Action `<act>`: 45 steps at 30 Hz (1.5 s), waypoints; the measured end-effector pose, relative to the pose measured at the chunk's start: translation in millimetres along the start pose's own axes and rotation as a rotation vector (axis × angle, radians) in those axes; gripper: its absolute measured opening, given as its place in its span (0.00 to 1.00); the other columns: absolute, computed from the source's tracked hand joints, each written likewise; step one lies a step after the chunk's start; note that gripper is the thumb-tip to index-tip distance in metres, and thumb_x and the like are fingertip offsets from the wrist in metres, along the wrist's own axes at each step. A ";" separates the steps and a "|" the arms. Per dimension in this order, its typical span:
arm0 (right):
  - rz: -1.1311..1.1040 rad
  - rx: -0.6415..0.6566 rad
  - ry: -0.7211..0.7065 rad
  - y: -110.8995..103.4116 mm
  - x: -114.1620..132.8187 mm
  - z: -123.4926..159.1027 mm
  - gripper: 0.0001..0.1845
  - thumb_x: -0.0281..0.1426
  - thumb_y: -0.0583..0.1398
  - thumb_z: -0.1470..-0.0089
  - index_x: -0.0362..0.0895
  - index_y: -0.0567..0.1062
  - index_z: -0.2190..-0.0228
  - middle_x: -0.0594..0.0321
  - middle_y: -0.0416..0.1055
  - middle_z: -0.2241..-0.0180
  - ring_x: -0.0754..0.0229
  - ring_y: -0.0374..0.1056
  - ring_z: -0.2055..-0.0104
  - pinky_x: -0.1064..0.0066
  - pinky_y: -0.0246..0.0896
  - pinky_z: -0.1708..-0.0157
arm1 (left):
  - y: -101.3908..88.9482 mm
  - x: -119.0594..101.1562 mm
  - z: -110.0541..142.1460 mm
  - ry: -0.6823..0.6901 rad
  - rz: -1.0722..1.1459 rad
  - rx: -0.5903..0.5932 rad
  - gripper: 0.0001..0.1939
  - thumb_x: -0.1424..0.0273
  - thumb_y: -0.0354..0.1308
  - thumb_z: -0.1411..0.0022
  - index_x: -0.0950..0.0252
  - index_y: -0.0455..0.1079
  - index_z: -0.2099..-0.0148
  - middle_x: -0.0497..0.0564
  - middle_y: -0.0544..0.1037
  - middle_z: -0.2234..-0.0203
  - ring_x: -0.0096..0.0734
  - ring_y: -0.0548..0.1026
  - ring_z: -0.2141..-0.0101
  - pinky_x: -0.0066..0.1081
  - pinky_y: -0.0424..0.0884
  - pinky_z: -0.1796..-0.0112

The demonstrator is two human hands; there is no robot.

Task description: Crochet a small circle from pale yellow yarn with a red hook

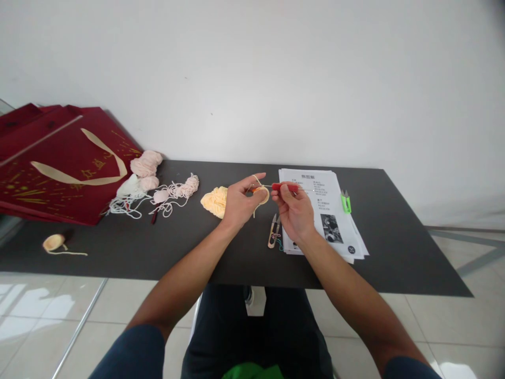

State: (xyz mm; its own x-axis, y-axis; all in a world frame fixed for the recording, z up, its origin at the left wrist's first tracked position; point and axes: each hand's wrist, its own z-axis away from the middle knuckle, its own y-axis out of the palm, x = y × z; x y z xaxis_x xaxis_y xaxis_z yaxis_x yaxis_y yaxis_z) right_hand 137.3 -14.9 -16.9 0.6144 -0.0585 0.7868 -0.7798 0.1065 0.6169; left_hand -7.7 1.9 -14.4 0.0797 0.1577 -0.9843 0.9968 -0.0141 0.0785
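Two hands of mine meet in the head view, above the long matte-black tabletop (398,247). My left hand (241,202) pinches a small round cream-yellow piece of worked yarn (263,196) between thumb and forefinger, a strand running up by the raised fingertip. At three o'clock from it, my right hand (294,210) is closed round a slim hook with a red handle (284,187), its thin shank pointing to nine o'clock, at the piece. I judge the piece feather-light, soft and easily stretched, so I'd take it by the rim near the working strand, squeezing little; the strand could snag or slacken. The handle looks firm and grippy, best held at its middle like a pencil. At nine o'clock, just beside my left hand, lies a plump pale-yellow skein of soft yarn (213,202), squashable, probably best lifted whole; between five and six rest slim metal thread snips (272,232), stiff and sharp-tipped.
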 end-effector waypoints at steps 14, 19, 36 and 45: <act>-0.003 0.028 -0.022 0.9 -3.5 1.4 0.14 0.38 0.75 0.50 0.47 0.79 0.66 0.66 0.83 0.66 0.67 0.77 0.68 0.76 0.77 0.66 | 7.0 4.7 0.2 0.026 -0.043 -0.034 0.24 0.72 0.66 0.45 0.64 0.79 0.45 0.43 0.70 0.74 0.21 0.65 0.75 0.23 0.62 0.73; -0.015 0.044 -0.038 1.9 -1.9 1.8 0.12 0.37 0.74 0.49 0.47 0.79 0.66 0.66 0.83 0.65 0.68 0.77 0.68 0.77 0.76 0.66 | 7.6 7.9 3.2 0.150 -0.117 -0.092 0.22 0.72 0.67 0.43 0.61 0.79 0.45 0.46 0.71 0.68 0.23 0.67 0.71 0.25 0.66 0.69; -0.080 0.078 0.023 5.8 4.5 9.6 0.10 0.35 0.73 0.46 0.47 0.79 0.66 0.67 0.83 0.64 0.69 0.76 0.67 0.80 0.76 0.65 | 8.0 1.4 9.4 0.256 -0.106 -0.090 0.21 0.73 0.67 0.42 0.59 0.79 0.45 0.46 0.73 0.70 0.26 0.70 0.68 0.29 0.68 0.61; -0.066 0.071 0.025 7.5 9.0 11.4 0.10 0.37 0.73 0.46 0.48 0.78 0.66 0.67 0.83 0.63 0.68 0.76 0.67 0.78 0.77 0.66 | 7.2 -7.9 13.1 0.098 0.136 -0.065 0.23 0.71 0.70 0.47 0.60 0.80 0.47 0.46 0.76 0.69 0.23 0.72 0.71 0.25 0.70 0.68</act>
State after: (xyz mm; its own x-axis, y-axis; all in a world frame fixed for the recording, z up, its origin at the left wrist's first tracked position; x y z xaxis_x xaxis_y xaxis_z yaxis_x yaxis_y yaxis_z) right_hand 135.6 -25.9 -4.9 0.6666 -0.0381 0.7444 -0.7438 0.0325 0.6677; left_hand -1.1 -12.3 -8.0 0.2106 0.2541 -0.9440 0.9746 0.0210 0.2231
